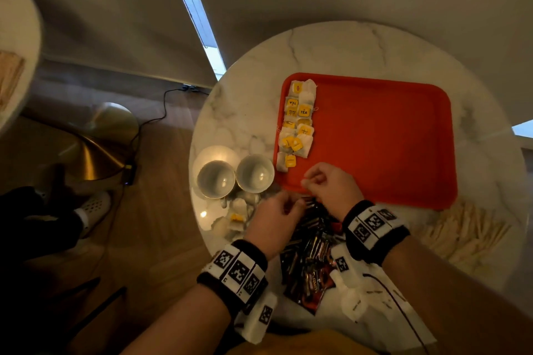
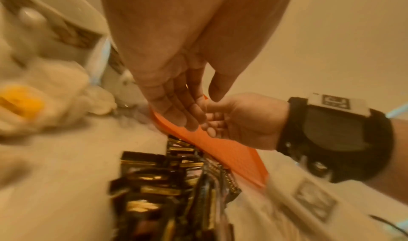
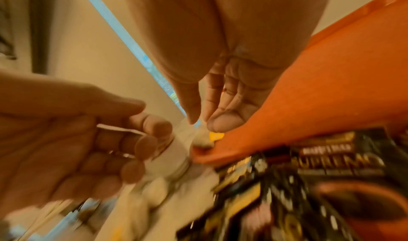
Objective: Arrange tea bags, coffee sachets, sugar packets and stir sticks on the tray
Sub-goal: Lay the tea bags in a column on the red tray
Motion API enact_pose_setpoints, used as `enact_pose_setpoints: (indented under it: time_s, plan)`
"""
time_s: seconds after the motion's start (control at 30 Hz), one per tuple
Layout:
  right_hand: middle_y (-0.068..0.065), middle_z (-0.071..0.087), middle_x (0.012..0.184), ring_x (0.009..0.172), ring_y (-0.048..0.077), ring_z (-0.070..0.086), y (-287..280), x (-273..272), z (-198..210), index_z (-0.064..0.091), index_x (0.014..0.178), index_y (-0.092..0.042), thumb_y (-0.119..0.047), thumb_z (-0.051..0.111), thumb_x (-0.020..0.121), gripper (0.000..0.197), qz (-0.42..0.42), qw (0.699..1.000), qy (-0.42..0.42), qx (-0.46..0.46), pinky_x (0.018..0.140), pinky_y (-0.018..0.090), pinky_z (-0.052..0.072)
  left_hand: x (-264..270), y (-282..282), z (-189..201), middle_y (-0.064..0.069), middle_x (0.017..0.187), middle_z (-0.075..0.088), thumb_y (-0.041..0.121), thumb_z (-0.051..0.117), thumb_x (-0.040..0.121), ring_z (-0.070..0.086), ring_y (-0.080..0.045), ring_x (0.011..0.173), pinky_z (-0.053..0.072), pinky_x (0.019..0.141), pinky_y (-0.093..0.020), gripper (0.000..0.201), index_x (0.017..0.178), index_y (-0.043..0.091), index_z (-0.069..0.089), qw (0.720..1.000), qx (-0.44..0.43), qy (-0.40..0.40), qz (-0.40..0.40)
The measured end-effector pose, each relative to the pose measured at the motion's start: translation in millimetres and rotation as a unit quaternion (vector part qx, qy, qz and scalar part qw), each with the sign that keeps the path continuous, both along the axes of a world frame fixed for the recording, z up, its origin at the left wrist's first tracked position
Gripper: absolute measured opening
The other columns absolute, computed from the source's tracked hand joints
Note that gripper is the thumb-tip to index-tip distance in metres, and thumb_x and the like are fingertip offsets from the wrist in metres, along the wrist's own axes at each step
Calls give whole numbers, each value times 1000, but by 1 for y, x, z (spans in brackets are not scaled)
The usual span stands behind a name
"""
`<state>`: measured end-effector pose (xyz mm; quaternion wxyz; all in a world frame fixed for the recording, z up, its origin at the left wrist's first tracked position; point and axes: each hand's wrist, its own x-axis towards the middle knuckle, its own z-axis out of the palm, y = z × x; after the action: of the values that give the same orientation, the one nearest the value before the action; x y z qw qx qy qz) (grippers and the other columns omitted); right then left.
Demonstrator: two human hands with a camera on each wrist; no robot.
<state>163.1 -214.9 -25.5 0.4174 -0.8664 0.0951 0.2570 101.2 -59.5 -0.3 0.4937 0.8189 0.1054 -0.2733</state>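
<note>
Tea bags (image 1: 297, 121) lined the tray (image 1: 375, 138) beyond my fingers (image 1: 310, 179). Left-wrist view: left hand (image 2: 176, 108) relaxed, grasping nothing. Right-wrist view: right hand (image 3: 212, 108) loose over coffee sachets (image 3: 309, 183); I'd pinch one cleanly.

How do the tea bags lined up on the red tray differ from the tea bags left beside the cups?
The tea bags on the red tray lie flat in a neat column along the red plastic tray's left edge. The loose tea bags sit in a crumpled heap on the marble table. Both have yellow tags.
</note>
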Motion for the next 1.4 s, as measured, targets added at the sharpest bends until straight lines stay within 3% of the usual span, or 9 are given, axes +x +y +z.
enact_pose_setpoints:
  time_s: [0.1, 0.27, 0.4, 0.5, 0.57, 0.83, 1.0, 1.23, 1.4]
  plan:
    - [-12, 68, 94, 87, 5, 64, 21, -37, 12, 69, 100, -24, -28, 69, 93, 8, 110, 994, 16, 18, 76, 22, 51, -21, 31, 2, 10, 87, 67, 33, 55, 102, 61, -2, 76, 40, 63, -12, 15, 100, 21, 65, 994, 95, -26, -45]
    - [1, 51, 141, 129, 19, 47, 68, -69, 6, 49, 143, -20, -37, 56, 100, 47, 353, 932, -53, -69, 109, 34, 39, -47, 83, -9, 0, 99, 59, 37, 61, 98, 58, -18, 89, 41, 73, -26, 20, 102, 18, 57, 969, 240, 40, -37]
    - [14, 18, 164, 150, 29, 21, 98, -80, -7, 14, 158, -8, -32, 54, 101, 74, 408, 898, -83, -141, 122, 37, 22, -57, 104, -26, -10, 132, 46, 43, 76, 86, 53, -29, 118, 48, 99, -38, 63, 133, 12, 46, 953, 285, 90, -56]
    - [21, 3, 165, 151, 36, 16, 116, -81, -22, -6, 159, -8, -31, 52, 101, 85, 418, 887, -75, -181, 123, 43, 23, -59, 105, -42, -10, 138, 35, 39, 89, 71, 53, -31, 120, 49, 102, -39, 93, 144, 18, 35, 964, 248, 98, -15]
    - [23, -4, 165, 151, 40, 14, 124, -80, -33, -10, 158, -12, -31, 52, 101, 86, 418, 884, -71, -195, 123, 47, 23, -58, 102, -49, -11, 139, 31, 30, 89, 73, 55, -31, 119, 50, 101, -36, 95, 148, 19, 32, 969, 233, 83, -12]
    - [13, 34, 146, 132, 33, 35, 127, -76, -40, 37, 144, -13, -10, 53, 96, 50, 403, 892, -91, -184, 110, 42, 39, -58, 100, -75, -6, 136, 43, 16, 76, 86, 58, -24, 112, 48, 95, -26, 56, 135, 15, 51, 986, 164, 4, 16]
    - [11, 46, 134, 124, 30, 44, 114, -74, -27, 46, 134, -15, -8, 56, 94, 42, 353, 923, -63, -140, 105, 38, 39, -58, 95, -73, -2, 125, 56, 20, 74, 89, 59, -19, 106, 47, 92, -26, 38, 124, 17, 59, 990, 139, -12, 8]
    - [-6, 56, 115, 108, 15, 52, 57, -60, 22, 60, 118, -26, -24, 69, 90, 29, 232, 969, -62, -57, 90, 32, 43, -51, 64, -38, 13, 110, 67, 22, 64, 98, 63, 4, 99, 50, 85, -14, 32, 127, 33, 55, 997, -38, -63, 17]
    - [-14, 60, 99, 90, 4, 55, 17, -52, 50, 63, 110, -31, -26, 71, 90, 22, 183, 977, -107, -22, 73, 23, 39, -24, 19, -7, -10, 125, 66, 35, 50, 105, 65, -23, 117, 56, 98, -48, 30, 127, 16, 59, 938, -289, 81, 174]
